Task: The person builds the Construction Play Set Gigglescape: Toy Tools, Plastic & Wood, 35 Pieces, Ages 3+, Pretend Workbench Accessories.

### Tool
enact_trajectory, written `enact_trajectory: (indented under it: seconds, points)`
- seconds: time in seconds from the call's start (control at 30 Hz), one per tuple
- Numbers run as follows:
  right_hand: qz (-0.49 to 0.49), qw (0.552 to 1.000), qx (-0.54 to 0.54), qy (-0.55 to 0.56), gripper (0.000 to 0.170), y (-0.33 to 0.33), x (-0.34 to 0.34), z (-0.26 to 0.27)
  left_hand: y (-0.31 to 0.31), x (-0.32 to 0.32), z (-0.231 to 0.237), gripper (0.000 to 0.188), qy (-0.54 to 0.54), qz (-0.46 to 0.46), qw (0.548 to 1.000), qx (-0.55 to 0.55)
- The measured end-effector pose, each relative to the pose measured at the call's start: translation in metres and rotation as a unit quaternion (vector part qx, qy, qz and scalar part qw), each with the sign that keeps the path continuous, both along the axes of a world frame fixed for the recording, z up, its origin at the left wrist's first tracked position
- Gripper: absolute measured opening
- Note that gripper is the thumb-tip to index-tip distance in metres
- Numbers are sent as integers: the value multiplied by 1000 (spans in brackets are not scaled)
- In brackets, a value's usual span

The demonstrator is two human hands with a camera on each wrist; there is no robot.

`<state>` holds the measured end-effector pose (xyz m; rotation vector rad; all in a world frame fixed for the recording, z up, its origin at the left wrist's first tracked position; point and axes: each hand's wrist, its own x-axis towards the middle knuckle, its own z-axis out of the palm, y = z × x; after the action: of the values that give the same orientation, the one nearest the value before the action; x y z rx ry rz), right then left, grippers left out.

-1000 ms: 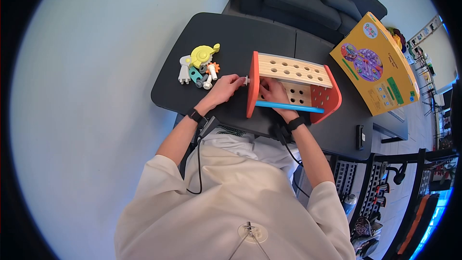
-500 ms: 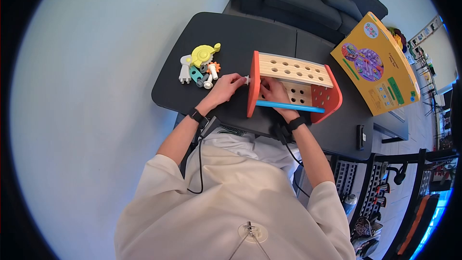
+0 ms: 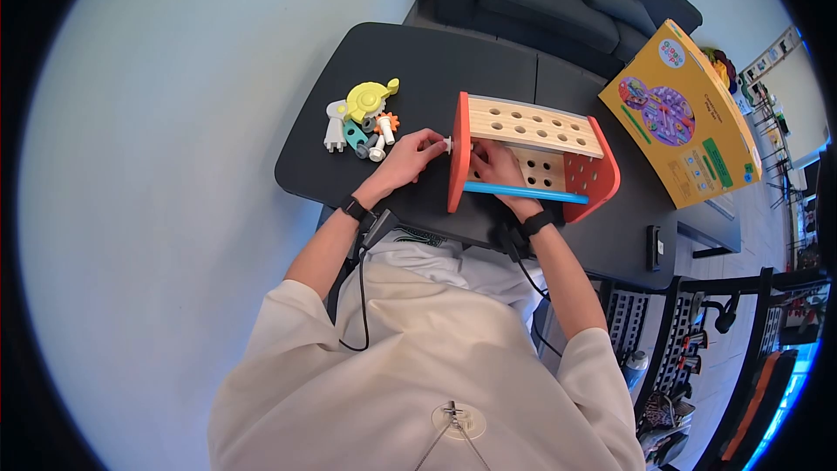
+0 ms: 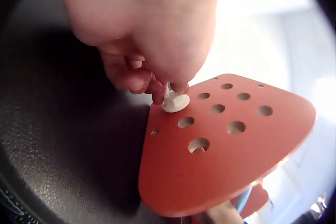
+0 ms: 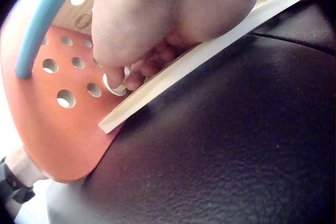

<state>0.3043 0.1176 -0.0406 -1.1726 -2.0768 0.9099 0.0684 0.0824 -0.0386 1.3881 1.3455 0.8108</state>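
A wooden toy workbench (image 3: 523,122) with red side panels and a blue bar (image 3: 523,192) lies on the black table. From outside its left red panel (image 4: 210,171), my left hand (image 3: 405,161) pinches the flanged head of a white toy bolt (image 4: 176,102), which sits against one of the panel's holes. Inside the frame, my right hand (image 3: 500,166) curls its fingers at the same panel. Between those fingers a round white nut (image 5: 113,84) shows at the panel's inner face, partly hidden by the thumb and fingers.
Left of the workbench lies a pile of toy parts: a yellow piece (image 3: 366,101), an orange gear (image 3: 386,123), a white bolt (image 3: 377,153) and several others. A large yellow box (image 3: 684,122) leans at the right. A small black object (image 3: 653,249) lies near the right edge.
The left fingers shift very slightly around the bolt head. The workbench, the right hand and the pile stay in place.
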Motion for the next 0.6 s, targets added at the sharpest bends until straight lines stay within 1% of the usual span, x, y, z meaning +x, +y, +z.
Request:
enact_trajectory:
  seconds: [0.07,0.17,0.2,0.27,0.3,0.37,0.47,0.6]
  points:
    - [-5,1000,2,-4,28,1,0,-1,-4,1,5,39,7,-15,999,42]
    - [-6,1000,-5,-2,28,1,1,-1,-6,3,5,41,-6,-3,998,67]
    - [-5,1000,-5,-2,28,0,0,-1,-5,4,4,41,-6,-3,998,67]
    - [-7,1000,-7,3,27,0,0,-1,0,5,0,40,-53,46,998,-5]
    - [-7,1000,-7,2,27,0,0,-1,1,5,-2,40,-53,46,998,-5]
    - [-7,1000,-1,1,27,1,1,-2,2,4,-2,40,-1,26,999,-29]
    - [-9,1000,4,1,27,1,1,-4,-2,1,4,43,12,5,1000,-2]
    - [-5,1000,-3,-1,27,2,1,-4,-6,4,10,41,-2,15,1000,7]
